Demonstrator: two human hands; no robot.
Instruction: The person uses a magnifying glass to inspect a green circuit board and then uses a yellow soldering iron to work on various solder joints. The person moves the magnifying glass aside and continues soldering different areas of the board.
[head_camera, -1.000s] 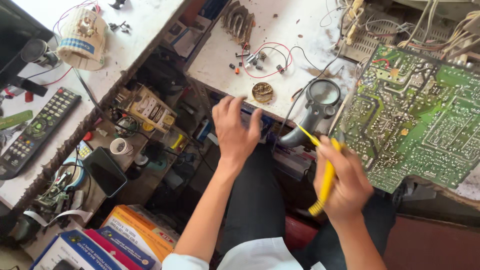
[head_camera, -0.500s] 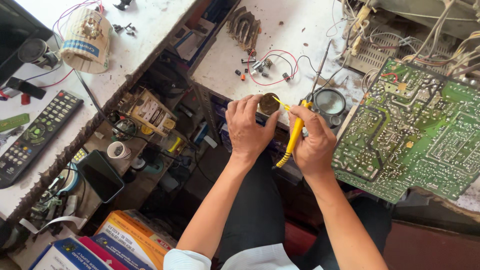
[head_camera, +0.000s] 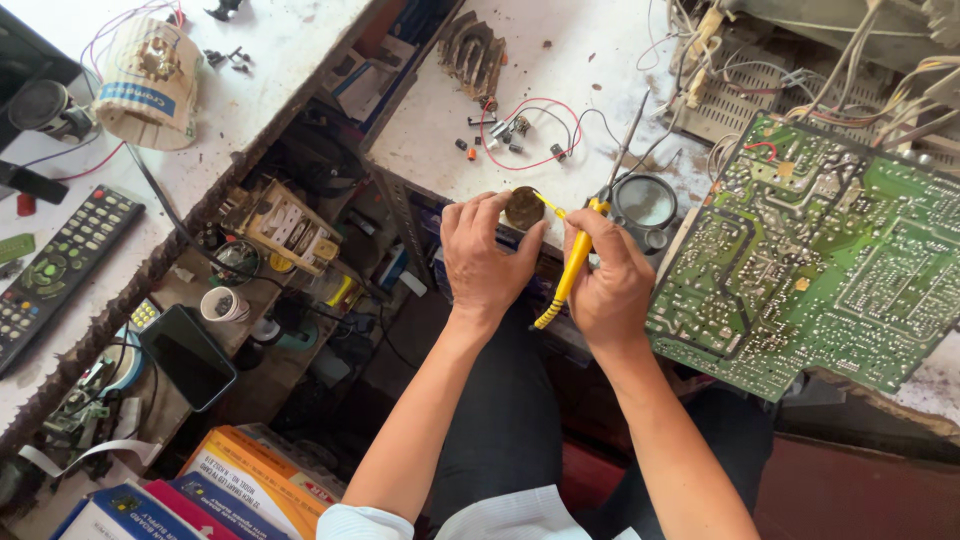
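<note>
My left hand (head_camera: 487, 258) grips a small round brown tin (head_camera: 524, 206) at the front edge of the white workbench (head_camera: 580, 60). My right hand (head_camera: 607, 280) holds a yellow-handled soldering iron (head_camera: 571, 262) like a pen, its tip pointing left into the tin. The two hands sit close together. A large green circuit board (head_camera: 820, 260), solder side up, lies tilted just right of my right hand. A round magnifier (head_camera: 645, 202) rests on the bench between the hands and the board.
Red and black wires with small parts (head_camera: 510, 130) lie on the bench behind the tin. At left sit a remote control (head_camera: 55, 270), a dark phone (head_camera: 187, 357) and a coil in a paper cup (head_camera: 150, 80). Boxes (head_camera: 250, 480) lie near my knees.
Both hands have come together at the bench edge. My left hand, open a second ago, now grips the tin, and the iron's tip has swung left from the magnifier into it.
</note>
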